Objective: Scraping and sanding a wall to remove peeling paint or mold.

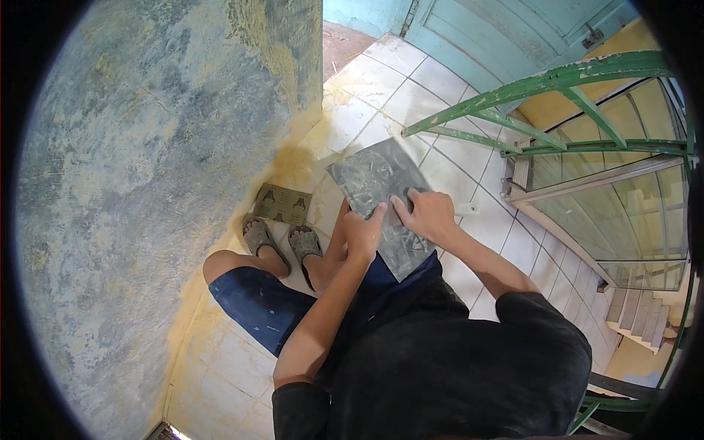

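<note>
Since both hands are on the gray sheet point(376, 174), treat this as a two-handed handling step: I'd read it as bending or creasing across the middle, though no finished fold is visible. Sheet is over the lap, tilted, well off the floor point(374, 75). Left hand point(362, 233) grips the near-left long edge, right hand point(433, 216) the opposite one; both closed in on it, thumbs on the upper face, almost meeting mid-sheet. Most fingers are hidden, so can't tell how they bear on the underside. To do it well: match thumb pressure on both sides, line up the edges before committing, then run the crease outward from the middle in one pass. If it's abrasive, as the scuffed dark face suggests, it'll probably be stiff and want to crack, so bend slowly and don't drag bare thumbs over the grit. Far end is unsupported and could flop or skew the line; bracing the near corner on the blue shorts point(257, 302) would help. Work clear of the patchy wall point(147, 183) on the left and the green railing point(543, 89) on the right. Watch the printed sheet point(282, 204) on the floor by the sandals point(258, 236): easy to step on, and there's yellow dust point(290, 166) just beyond it.
</note>
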The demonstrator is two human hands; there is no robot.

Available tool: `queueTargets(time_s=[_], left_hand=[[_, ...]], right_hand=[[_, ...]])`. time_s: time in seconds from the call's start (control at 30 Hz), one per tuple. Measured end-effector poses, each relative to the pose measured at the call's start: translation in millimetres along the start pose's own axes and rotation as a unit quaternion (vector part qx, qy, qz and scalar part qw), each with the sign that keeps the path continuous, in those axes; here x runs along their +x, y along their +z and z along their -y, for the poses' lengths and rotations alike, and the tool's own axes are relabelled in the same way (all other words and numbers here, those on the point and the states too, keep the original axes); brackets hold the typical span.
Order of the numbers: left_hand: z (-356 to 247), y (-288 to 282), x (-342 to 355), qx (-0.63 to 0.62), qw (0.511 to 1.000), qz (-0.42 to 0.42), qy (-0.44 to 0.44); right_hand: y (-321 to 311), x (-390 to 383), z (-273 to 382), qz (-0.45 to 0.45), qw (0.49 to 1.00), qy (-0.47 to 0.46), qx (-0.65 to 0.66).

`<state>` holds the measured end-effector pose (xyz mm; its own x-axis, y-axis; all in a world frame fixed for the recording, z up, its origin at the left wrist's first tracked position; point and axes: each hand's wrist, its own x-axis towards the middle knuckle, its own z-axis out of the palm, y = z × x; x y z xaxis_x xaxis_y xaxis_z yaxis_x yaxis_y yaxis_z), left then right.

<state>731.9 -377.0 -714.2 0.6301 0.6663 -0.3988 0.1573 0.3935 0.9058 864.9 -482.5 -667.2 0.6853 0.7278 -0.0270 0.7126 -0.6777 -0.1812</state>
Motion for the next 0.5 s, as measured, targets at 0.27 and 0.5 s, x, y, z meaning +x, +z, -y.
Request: queueTargets(time_s=[0.27,0.5], left_hand=[[-1.7,7.7,-1.9,-0.038,0.998,-0.027,0.030],[-10.9,6.0,-6.1,-0.034,0.999,-0.007,0.012]], right_hand=[[-1.5,8.2,-0.7,0.007,1.000,0.000,-0.002],[2.9,30.6,-8.4,-0.022,0.997,0.073,-0.022]])
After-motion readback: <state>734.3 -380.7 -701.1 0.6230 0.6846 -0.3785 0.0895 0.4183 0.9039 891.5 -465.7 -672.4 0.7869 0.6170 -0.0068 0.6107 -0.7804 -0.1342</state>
